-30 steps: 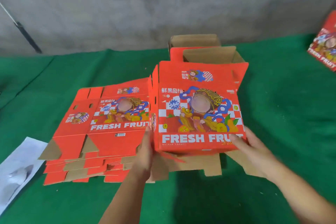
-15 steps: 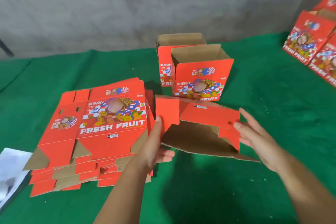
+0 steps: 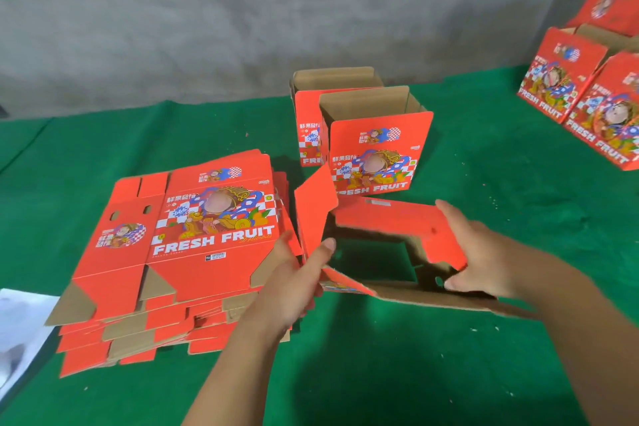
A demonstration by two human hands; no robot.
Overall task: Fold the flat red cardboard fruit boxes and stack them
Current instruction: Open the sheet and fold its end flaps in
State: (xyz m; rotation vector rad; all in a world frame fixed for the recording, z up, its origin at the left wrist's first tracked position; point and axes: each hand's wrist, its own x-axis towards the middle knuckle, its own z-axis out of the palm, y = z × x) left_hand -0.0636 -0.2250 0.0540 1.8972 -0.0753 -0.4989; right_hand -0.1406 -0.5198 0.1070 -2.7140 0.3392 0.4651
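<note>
A half-opened red fruit box lies tilted on the green cloth in front of me, its open end facing me and its flaps spread. My left hand grips its left corner, thumb up along a raised red flap. My right hand holds the right side flap, with the thumb under the edge. A stack of flat red "FRESH FRUIT" boxes lies at the left. Two folded open-top boxes stand just behind the held box.
Several more folded red boxes sit at the far right on the green cloth. A white sheet lies at the left edge. A grey concrete wall runs behind the work area.
The box went from upright with its printed face toward me to lying tilted and opened out. Both hands shifted their hold to its side flaps. The view swung right, which brought in the boxes at the far right.
</note>
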